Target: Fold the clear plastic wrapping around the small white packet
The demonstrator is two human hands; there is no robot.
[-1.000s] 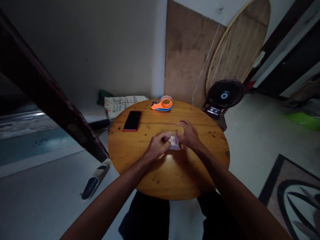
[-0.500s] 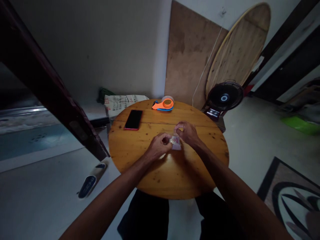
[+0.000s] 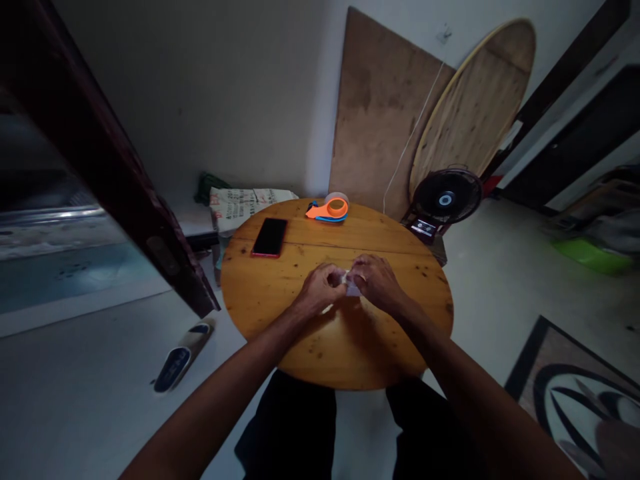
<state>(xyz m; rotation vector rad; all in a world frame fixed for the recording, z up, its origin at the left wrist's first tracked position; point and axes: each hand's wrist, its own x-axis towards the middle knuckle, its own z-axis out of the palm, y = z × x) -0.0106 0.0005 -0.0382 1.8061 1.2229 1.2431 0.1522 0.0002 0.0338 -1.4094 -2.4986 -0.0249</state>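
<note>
A small pale, purplish packet with some printing is between my hands over the round wooden table. My left hand grips its left side with thumb and fingers. My right hand is closed at the packet's upper right edge, its fingertips pressed against it. Much of the packet is covered by my fingers, so its exact kind is unclear. Beyond the hands lies an orange and blue tape dispenser holding a roll of tape.
A phone with a dark screen and red edge lies on the table's left part. Behind the table's right edge stands a black fan. Wooden boards lean on the wall. A slipper is on the floor at left.
My right hand has come down and closer onto the packet; before, it was raised slightly, pinching at its top edge. My left hand keeps its grip. The view has shifted slightly.
</note>
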